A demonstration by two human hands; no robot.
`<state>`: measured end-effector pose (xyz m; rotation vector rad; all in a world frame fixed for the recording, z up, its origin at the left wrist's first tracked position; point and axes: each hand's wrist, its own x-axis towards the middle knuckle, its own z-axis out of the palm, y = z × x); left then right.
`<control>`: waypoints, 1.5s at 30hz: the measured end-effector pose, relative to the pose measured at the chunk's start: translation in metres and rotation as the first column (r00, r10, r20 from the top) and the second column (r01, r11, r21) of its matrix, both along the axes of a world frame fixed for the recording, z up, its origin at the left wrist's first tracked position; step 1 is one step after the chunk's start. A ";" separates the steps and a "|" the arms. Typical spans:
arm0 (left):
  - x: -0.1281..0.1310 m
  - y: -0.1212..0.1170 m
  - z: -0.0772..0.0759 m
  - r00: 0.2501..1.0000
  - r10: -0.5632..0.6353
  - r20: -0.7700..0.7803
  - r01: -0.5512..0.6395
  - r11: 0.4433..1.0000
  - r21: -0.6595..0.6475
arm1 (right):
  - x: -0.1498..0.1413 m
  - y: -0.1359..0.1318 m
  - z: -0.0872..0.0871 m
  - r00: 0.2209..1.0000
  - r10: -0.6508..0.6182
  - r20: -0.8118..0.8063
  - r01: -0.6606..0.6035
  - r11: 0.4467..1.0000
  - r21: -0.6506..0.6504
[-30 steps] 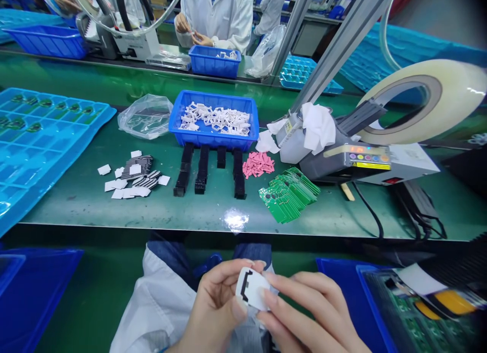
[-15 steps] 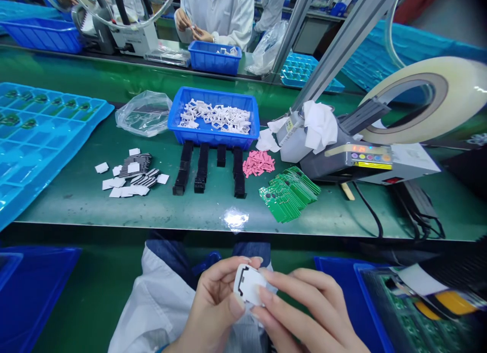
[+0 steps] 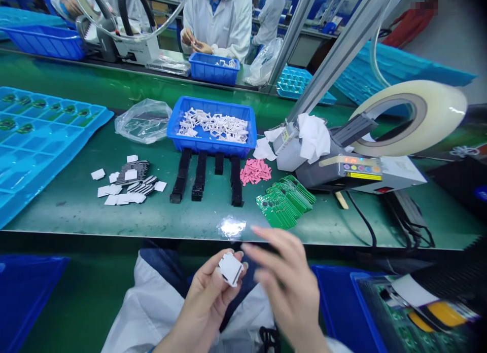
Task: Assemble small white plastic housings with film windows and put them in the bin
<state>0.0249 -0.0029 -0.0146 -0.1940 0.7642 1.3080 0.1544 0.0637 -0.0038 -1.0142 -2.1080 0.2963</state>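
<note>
My left hand [image 3: 208, 297] grips a small white squarish plastic part [image 3: 230, 269] with dark edges, held above my lap between thumb and fingers. Apart from it, to the right, my right hand [image 3: 287, 282] is raised with fingers spread and blurred by motion; nothing shows in it. Ahead on the bench lie a fanned stack of green circuit boards [image 3: 285, 203] and a heap of pink pieces [image 3: 255, 171]. Rows of black pieces [image 3: 198, 178] stretch toward me. To the left is a pile of white and grey-striped pads [image 3: 131, 178].
A blue bin [image 3: 213, 149] of white plastic frames stands behind the black rows. A tape dispenser [image 3: 338, 168] with a large tape roll [image 3: 443, 109] occupies the right. A blue compartment tray [image 3: 49, 160] lies left, by a clear plastic bag [image 3: 144, 120]. Across the bench sits a person [image 3: 218, 23] in white.
My right hand has let go of the white part and lifted away toward the bench. My left hand keeps the part, now turned and shifted slightly left. The view has tilted up a little.
</note>
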 end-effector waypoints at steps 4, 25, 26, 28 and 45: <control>-0.008 0.002 -0.001 1.000 0.025 -0.013 -0.026 0.999 -0.024 | 0.000 0.079 -0.021 0.949 -0.291 0.118 0.299 0.952 -0.061; -0.021 -0.003 0.013 0.999 -0.034 -0.039 0.032 0.999 -0.028 | 0.001 0.020 0.030 0.849 0.524 0.067 -0.527 0.849 0.033; -0.020 -0.003 0.013 0.999 -0.042 -0.035 0.041 0.999 -0.019 | 0.001 0.013 0.034 0.828 0.555 0.083 -0.558 0.829 0.022; -0.019 -0.005 0.011 0.998 -0.054 -0.022 0.054 0.999 0.001 | 0.002 0.007 0.037 0.820 0.558 0.130 -0.563 0.826 0.007; -0.016 -0.016 0.008 0.994 -0.087 0.059 0.083 0.993 0.079 | 0.011 -0.015 0.038 0.859 0.492 0.144 -0.506 0.858 0.091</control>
